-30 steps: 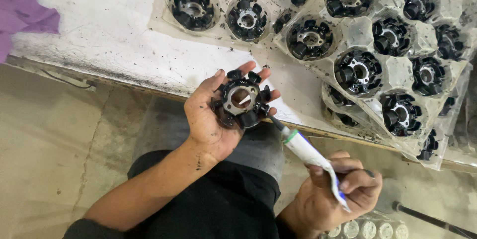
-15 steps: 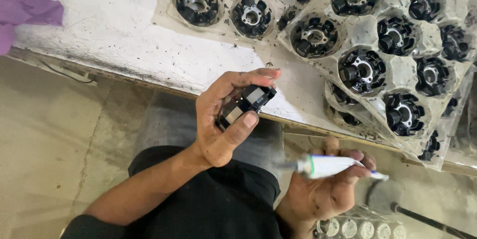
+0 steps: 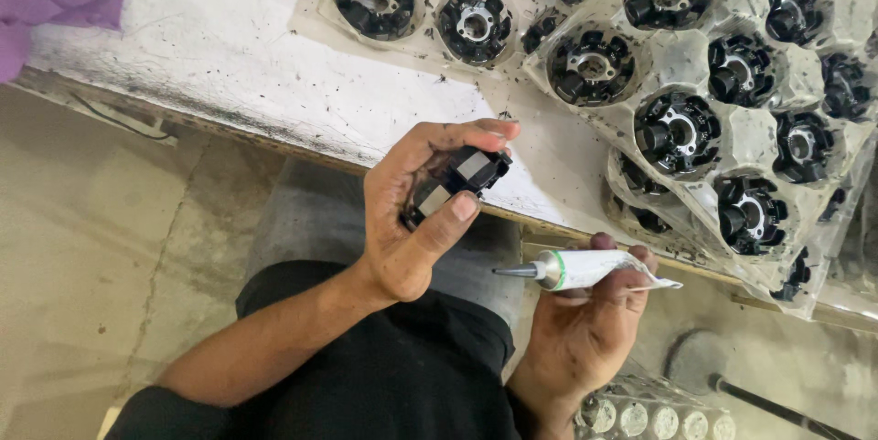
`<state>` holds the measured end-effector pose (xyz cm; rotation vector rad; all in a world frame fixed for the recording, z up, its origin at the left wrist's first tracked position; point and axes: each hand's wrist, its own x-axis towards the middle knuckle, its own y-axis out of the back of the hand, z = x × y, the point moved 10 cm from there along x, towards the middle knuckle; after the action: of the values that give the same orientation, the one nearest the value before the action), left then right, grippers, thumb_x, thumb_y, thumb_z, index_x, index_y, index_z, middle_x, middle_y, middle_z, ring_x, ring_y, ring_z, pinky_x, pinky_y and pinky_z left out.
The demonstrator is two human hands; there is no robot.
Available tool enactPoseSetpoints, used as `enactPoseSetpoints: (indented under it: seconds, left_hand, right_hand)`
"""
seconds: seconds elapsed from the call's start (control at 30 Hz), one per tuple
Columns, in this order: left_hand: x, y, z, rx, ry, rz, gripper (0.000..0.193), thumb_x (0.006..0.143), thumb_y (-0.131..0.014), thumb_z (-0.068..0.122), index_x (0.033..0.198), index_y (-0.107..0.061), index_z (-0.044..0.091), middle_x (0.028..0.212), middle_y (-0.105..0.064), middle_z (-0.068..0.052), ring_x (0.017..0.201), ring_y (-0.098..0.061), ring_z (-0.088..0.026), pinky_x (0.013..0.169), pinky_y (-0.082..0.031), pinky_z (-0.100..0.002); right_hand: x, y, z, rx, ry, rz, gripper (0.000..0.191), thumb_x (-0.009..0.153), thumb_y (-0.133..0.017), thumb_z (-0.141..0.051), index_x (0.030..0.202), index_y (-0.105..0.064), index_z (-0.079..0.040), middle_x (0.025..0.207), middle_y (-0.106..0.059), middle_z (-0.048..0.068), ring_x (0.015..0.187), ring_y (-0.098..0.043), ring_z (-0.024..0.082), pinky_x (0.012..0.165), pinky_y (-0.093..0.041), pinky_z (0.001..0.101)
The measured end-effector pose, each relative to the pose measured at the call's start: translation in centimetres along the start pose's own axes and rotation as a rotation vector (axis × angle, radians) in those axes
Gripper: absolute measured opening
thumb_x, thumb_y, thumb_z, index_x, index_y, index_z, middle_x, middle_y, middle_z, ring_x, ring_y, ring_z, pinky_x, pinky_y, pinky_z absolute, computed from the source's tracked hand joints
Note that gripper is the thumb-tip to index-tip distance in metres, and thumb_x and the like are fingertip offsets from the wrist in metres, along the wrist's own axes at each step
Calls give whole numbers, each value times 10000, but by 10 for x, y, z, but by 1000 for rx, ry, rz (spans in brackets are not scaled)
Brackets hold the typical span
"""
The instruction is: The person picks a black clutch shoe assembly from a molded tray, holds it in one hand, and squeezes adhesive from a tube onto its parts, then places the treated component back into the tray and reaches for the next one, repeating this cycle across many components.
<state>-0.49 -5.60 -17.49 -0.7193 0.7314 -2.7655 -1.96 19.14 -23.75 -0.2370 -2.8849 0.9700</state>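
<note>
My left hand (image 3: 412,220) grips a black round stator core with metal pole faces (image 3: 457,182), turned on edge so its rim faces me, just off the table's front edge. My right hand (image 3: 585,330) holds a small white squeeze tube with a green band and a thin grey nozzle (image 3: 572,269). The nozzle points left, toward the core, with a gap between them. Both hands hover above my lap, in front of the table.
A dirty white table (image 3: 274,65) carries clear plastic trays (image 3: 681,56) filled with several more black cores (image 3: 677,134). A purple cloth (image 3: 46,1) lies at the far left. Below my right hand stands a rack of small round metal parts (image 3: 640,417).
My left hand has tipped the core from face-up to on edge. My right hand has swung the tube from pointing up at the core to lying level, nozzle pointing left.
</note>
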Motion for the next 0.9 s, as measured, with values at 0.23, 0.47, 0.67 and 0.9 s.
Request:
enactPoseSetpoints:
  seconds: [0.23, 0.47, 0.67, 0.9]
  left_hand:
    - [0, 6, 2, -10, 16, 46, 376, 1098, -628, 239, 1316, -572, -62, 1410, -635, -207, 1178, -616, -159, 1100, -470, -291]
    - [-5, 3, 6, -37, 43, 35, 410, 1103, -638, 263, 1334, -559, -66, 1432, -623, -229, 1211, -606, -162, 1119, -465, -294]
    - [-5, 1, 5, -89, 33, 21, 395, 1122, -638, 249, 1348, -550, -63, 1446, -610, -250, 1293, -586, -185, 1155, -462, -310]
    - [-8, -1, 1, -89, 74, 20, 378, 1121, -625, 233, 1343, -554, -64, 1442, -620, -252, 1318, -572, -197, 1181, -433, -320]
  right_hand:
    - [-13, -5, -17, -32, 277, -135, 240, 1046, -673, 40, 1195, -525, -75, 1104, -698, 158, 1021, -675, 229, 874, -571, 262]
    - [-46, -15, -43, -693, 728, -54, 295, 1018, -667, 22, 1108, -423, -118, 973, -561, 38, 877, -662, 218, 819, -603, 266]
    - [-53, -44, -46, -589, 808, -213, 334, 984, -723, -88, 1100, -413, -135, 969, -617, 68, 892, -695, 252, 811, -658, 379]
    - [-54, -31, -45, -483, 794, -248, 277, 994, -739, -60, 1040, -480, -145, 918, -648, 80, 841, -702, 235, 729, -642, 380]
